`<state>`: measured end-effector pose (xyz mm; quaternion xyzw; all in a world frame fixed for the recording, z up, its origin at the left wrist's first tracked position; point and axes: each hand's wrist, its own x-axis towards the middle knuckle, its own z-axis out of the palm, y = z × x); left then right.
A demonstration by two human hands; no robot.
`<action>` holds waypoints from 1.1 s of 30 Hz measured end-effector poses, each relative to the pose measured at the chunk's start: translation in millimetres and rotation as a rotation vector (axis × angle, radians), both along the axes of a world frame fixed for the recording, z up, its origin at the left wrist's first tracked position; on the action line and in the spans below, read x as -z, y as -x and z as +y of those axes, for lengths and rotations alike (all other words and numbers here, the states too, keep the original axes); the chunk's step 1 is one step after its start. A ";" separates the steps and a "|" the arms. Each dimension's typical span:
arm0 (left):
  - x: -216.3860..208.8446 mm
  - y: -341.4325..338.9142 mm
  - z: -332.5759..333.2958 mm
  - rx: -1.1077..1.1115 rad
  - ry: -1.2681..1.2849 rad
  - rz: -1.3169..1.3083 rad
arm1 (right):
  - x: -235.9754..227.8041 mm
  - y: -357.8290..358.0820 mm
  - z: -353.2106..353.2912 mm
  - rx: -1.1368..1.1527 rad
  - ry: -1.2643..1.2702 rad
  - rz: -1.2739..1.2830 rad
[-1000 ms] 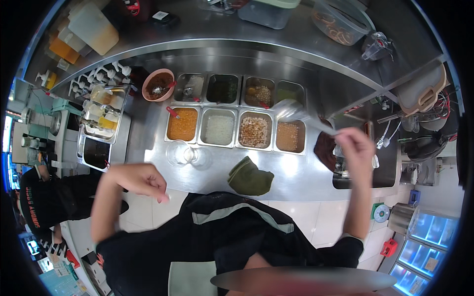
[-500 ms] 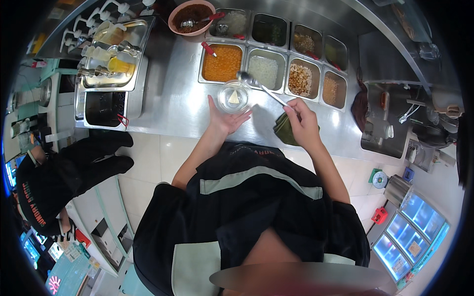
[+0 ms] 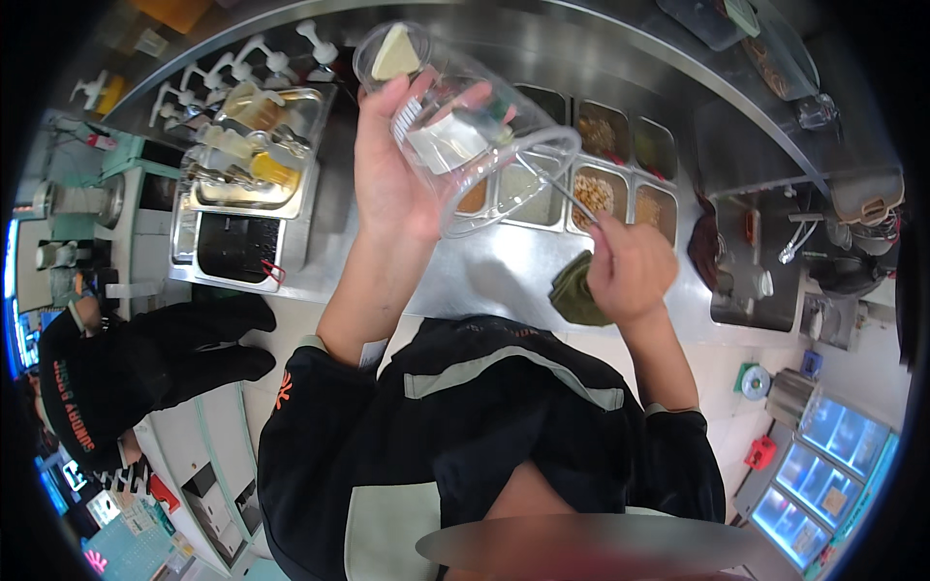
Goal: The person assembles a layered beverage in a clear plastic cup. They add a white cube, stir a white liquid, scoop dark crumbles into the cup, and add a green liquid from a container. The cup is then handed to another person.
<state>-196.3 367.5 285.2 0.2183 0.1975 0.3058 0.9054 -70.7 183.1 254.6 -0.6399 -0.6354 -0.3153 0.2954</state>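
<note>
My left hand (image 3: pixel 392 169) is wrapped around a clear plastic cup (image 3: pixel 455 92), raised above the counter and tilted with its wide mouth toward the lower right. A pale triangular piece (image 3: pixel 395 53) shows at the cup's base; whether it is inside or stuck on, I cannot tell. My right hand (image 3: pixel 635 266) grips the thin metal handle of a spoon (image 3: pixel 567 194), which reaches up to the cup's rim. The spoon's head is lost behind or inside the clear plastic. Below my right hand lies a folded dark green cloth (image 3: pixel 573 292) at the counter's front edge.
Behind the cup stand steel topping pans, one with brown and white cubes (image 3: pixel 592 191), one with tan crumbs (image 3: pixel 655 210). A steel tray of measuring cups (image 3: pixel 254 145) and pump bottles (image 3: pixel 315 46) are at left. A sink (image 3: pixel 756 261) is right; a co-worker (image 3: pixel 107 363) stands far left.
My left hand has lifted the cup up and to the left and tipped it over. The spoon has shifted with my right hand slightly right and nearer; its head is no longer plainly visible.
</note>
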 end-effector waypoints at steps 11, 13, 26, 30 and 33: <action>-31.4 5.0 -2.1 -0.214 -0.216 -0.070 | -34.7 10.5 12.9 0.027 -0.180 -0.054; -35.4 3.5 -10.1 -0.256 -0.257 -0.096 | -31.1 10.1 19.9 0.024 -0.240 -0.070; -9.5 2.0 -10.5 -0.317 -0.189 -0.039 | -54.2 24.9 34.1 0.100 -0.059 -0.235; -2.9 0.9 -10.7 -0.291 -0.116 -0.128 | -56.9 27.8 51.2 0.142 0.060 -0.355; -2.6 5.6 -11.1 -0.275 -0.085 -0.148 | -56.2 36.2 53.3 0.137 0.116 -0.411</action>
